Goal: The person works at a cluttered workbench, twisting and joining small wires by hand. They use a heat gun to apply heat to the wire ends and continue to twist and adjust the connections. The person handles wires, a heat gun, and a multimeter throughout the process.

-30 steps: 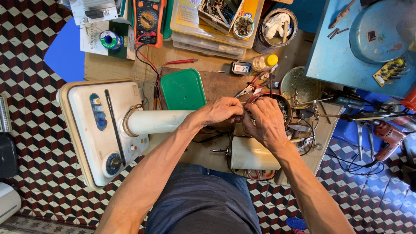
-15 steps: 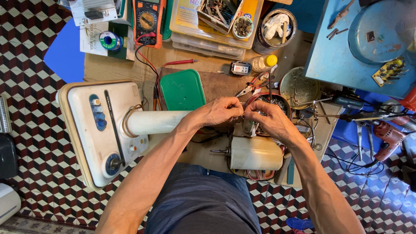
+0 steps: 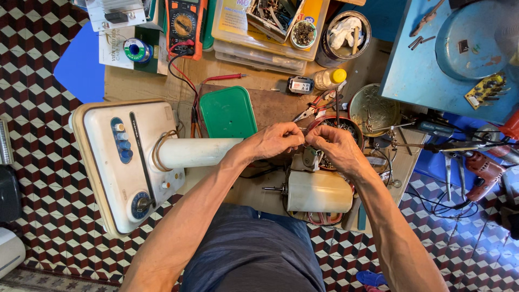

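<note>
My left hand and my right hand meet fingertip to fingertip above a cream fan motor housing with a short shaft sticking out to the left. Both pinch something small, likely a thin wire, between the fingers near the motor's round winding. What exactly is pinched is too small to tell. The white fan stand with its tube lies on its side under my left forearm.
A green lid lies behind the hands. Pliers, a yellow-capped bottle, a multimeter with red probe leads, a solder spool, parts trays, a round metal bowl and a blue table surround the board.
My right hand has lifted off the motor and moved up and left to meet the left hand. The cream motor housing is now fully exposed below.
</note>
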